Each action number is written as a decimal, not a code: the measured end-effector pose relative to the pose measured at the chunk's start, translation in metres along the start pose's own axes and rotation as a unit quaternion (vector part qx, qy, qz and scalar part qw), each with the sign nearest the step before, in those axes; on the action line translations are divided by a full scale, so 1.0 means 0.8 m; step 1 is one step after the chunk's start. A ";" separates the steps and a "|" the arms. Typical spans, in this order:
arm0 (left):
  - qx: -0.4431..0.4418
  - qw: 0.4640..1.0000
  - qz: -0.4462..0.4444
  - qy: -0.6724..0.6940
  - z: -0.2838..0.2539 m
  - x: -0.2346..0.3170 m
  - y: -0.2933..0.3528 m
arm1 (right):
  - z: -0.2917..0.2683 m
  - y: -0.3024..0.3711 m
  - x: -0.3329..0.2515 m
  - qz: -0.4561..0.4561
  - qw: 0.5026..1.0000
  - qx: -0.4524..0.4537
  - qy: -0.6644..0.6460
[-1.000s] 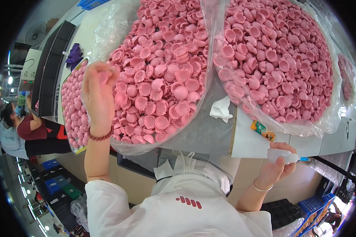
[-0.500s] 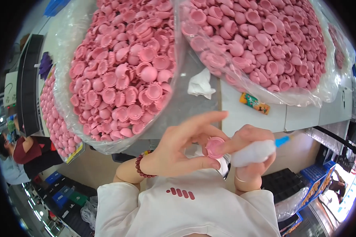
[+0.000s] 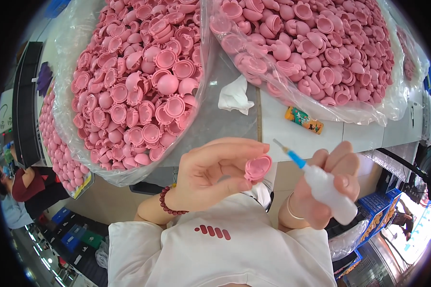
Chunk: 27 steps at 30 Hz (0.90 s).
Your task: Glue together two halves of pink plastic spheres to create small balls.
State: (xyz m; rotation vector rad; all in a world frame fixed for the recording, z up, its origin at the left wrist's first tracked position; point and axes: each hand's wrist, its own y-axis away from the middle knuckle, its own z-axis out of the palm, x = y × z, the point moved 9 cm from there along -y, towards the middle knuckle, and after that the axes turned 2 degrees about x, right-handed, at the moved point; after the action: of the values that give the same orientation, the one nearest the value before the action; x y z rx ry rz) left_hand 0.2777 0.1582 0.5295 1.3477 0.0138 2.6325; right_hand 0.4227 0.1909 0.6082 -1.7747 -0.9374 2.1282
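Between thumb and fingers, my left hand (image 3: 215, 170) pinches a small pink plastic half shell (image 3: 258, 167), its hollow side showing. A white squeeze bottle (image 3: 328, 193) with a blue neck and a thin needle tip lies across my right hand (image 3: 342, 184), which is closed round it. The needle tip points up and left, just right of the shell and apart from it. Both hands are above the near edge of the table, in front of my shirt.
Two clear plastic bags hold heaps of pink shells (image 3: 124, 86) and pink parts (image 3: 316, 48). Between them lie a crumpled white tissue (image 3: 235, 96) and a green-orange tube-shaped pack (image 3: 303, 119). A tray of pink pieces (image 3: 64, 153) stands far left, near another person (image 3: 26, 184).
My right hand has moved away from the shell to the right, and the bottle's needle has swung from pointing right to pointing up-left. The shell has turned in my left hand.
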 end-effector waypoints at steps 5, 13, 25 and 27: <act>-0.006 0.998 0.043 -0.040 -0.008 0.007 0.002 | 0.017 0.004 -0.024 -0.059 0.992 -0.014 0.107; 0.004 0.997 0.058 -0.043 -0.011 0.011 0.005 | 0.032 0.006 -0.025 -0.074 0.975 -0.010 0.208; -0.013 0.997 0.069 -0.046 -0.003 0.016 0.004 | 0.021 0.008 -0.030 -0.092 0.970 0.029 0.222; -0.008 0.996 0.073 -0.049 -0.006 0.016 0.006 | 0.026 0.008 -0.025 -0.089 0.971 0.019 0.223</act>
State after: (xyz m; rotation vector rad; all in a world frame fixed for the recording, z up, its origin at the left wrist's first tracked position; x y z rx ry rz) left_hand 0.2659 0.1558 0.5372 1.5252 -0.1238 2.6732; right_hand 0.4093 0.1680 0.6220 -1.9479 -0.8835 1.5340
